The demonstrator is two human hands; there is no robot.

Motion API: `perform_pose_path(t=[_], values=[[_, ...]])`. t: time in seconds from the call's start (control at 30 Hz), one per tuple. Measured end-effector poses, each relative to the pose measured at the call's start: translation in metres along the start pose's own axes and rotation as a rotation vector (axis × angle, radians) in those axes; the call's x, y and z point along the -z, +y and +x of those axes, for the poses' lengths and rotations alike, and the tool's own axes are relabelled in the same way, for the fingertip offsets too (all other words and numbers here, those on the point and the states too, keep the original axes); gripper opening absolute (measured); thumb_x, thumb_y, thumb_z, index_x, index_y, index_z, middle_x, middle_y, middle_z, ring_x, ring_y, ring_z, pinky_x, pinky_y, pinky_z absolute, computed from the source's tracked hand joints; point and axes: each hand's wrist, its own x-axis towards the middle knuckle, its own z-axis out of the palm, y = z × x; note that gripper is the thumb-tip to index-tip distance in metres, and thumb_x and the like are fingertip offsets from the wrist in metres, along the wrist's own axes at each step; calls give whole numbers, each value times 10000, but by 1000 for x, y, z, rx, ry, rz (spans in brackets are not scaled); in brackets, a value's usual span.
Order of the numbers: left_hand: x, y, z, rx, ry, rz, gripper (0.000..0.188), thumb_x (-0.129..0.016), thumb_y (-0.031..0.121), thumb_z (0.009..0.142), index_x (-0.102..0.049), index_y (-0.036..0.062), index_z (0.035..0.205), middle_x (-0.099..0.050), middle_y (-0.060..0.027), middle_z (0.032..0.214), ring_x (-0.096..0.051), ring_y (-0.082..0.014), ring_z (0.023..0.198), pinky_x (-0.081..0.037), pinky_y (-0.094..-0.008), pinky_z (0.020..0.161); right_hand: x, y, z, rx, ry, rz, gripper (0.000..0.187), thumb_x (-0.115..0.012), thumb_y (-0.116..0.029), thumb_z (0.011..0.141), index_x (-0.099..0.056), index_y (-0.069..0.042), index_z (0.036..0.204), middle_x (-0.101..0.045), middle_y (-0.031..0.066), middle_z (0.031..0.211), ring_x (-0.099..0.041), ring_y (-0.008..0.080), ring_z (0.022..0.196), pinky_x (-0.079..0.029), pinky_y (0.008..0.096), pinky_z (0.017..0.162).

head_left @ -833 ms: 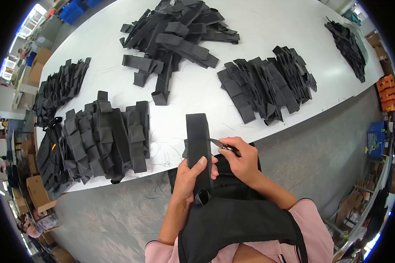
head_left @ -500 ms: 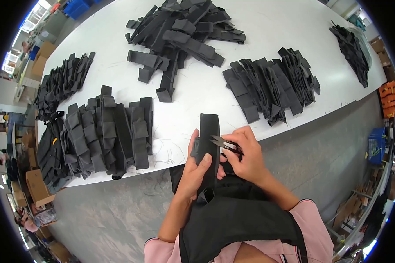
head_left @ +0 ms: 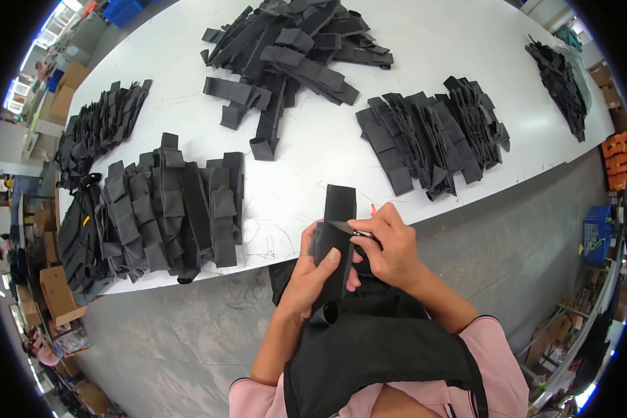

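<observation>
The left hand (head_left: 313, 275) is wrapped around a black fabric strap (head_left: 336, 230) held upright just off the desk's (head_left: 425, 42) near edge, while the right hand (head_left: 390, 244) pinches small thread snips (head_left: 352, 228) against the strap's side. On the desk, folded black straps lie in a row (head_left: 174, 202) by the near left edge, a loose heap (head_left: 292, 49) toward the far side and another stack (head_left: 432, 132) near the right. A blue crate (head_left: 593, 233) stands on the floor at right; I cannot tell what is in it.

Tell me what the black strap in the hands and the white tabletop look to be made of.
The black folded strap held by the left hand looks like matte woven fabric, probably webbing: it bends softly and shows no shine. The white tabletop seems a smooth, hard laminate or painted board, faintly scuffed; the exact material is unclear.
</observation>
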Motion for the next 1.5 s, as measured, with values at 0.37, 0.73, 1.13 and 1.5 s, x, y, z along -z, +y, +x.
perform_pose_path(t=[0.37,0.73,1.13,1.5], values=[[-4,-5,23,-77,-184,-256,486,-478,349,951,-256,116,1316,-534,-213,1088,-610,-268,785,-514,-331,660,8,6,27,-776,-209,977,207,-624,-50,821,-559,13,1008,-569,16,805,-525,49,673,-414,185,554],[-9,-1,23,-88,-135,-282,563,-402,356,978,-160,157,1445,-497,-129,1151,-561,-229,797,-461,-314,664,10,-3,13,-174,14,-9,264,-627,16,777,-582,-38,1030,-532,68,871,-569,121,630,-458,246,508],[-14,-2,19,-97,33,-155,511,-363,363,985,-233,126,1418,-515,-150,1132,-562,-226,702,-450,-305,578,0,13,5,-930,-61,1281,226,-571,-59,875,-553,-26,1099,-511,16,864,-495,77,604,-401,205,521],[2,9,17,85,-279,-299,602,-402,382,968,-170,87,1439,-538,-285,1096,-618,-286,669,-507,-321,559,51,25,33,68,-130,41,261,-720,-63,686,-651,-83,937,-574,39,825,-559,195,660,-436,291,563]])
